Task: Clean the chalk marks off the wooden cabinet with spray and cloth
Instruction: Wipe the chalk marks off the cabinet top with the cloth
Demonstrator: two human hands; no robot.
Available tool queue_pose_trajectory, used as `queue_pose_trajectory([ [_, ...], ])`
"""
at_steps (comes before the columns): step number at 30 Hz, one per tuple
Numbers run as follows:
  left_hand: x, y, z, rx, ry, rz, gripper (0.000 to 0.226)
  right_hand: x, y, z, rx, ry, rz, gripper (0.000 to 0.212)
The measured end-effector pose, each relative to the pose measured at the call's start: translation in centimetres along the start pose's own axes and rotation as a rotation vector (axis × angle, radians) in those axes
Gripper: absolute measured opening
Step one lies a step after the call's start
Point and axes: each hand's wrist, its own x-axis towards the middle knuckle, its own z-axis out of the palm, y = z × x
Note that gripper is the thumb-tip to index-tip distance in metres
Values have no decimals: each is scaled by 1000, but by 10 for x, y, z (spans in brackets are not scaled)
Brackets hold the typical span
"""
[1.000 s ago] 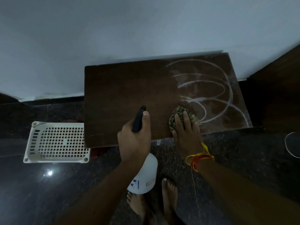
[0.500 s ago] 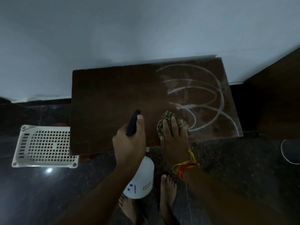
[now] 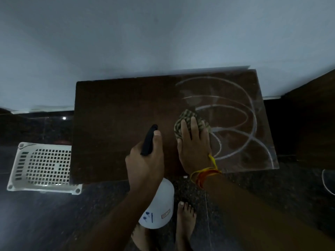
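The dark wooden cabinet top (image 3: 117, 115) stands against the wall. White chalk loops (image 3: 252, 124) cover its right half. My right hand (image 3: 194, 147) presses a striped greenish cloth (image 3: 183, 122) flat on the wood at the left edge of the loops, fingers straight. My left hand (image 3: 145, 165) grips the neck of a white spray bottle (image 3: 157, 207); its black nozzle (image 3: 149, 140) points over the cabinet's front middle. The bottle body hangs in front of the cabinet's front edge.
A white perforated plastic basket (image 3: 43, 167) lies on the dark granite floor to the left of the cabinet. A dark wooden panel (image 3: 317, 115) rises on the right. My bare feet (image 3: 184, 220) stand just in front of the cabinet. A thin white cord (image 3: 326, 183) lies at far right.
My right hand has slid the cloth away from the front edge, further onto the cabinet toward the chalk loops. My left hand still holds the bottle in about the same place.
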Motion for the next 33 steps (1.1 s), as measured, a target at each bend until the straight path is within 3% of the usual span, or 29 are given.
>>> queue_pose_trajectory([
  [12, 25, 13, 10, 5, -20, -16, 50, 123, 0, -13, -7, 20, -27, 57],
  [18, 34, 26, 12, -42, 14, -4, 41, 94, -2, -14, 27, 34, -1, 58],
  [25, 47, 33, 14, -31, 21, 23, 62, 132, -3, -21, 11, -2, -40, 58],
  [33, 49, 28, 14, -24, 21, 5, 49, 166, -7, -23, -18, -13, -45, 60],
])
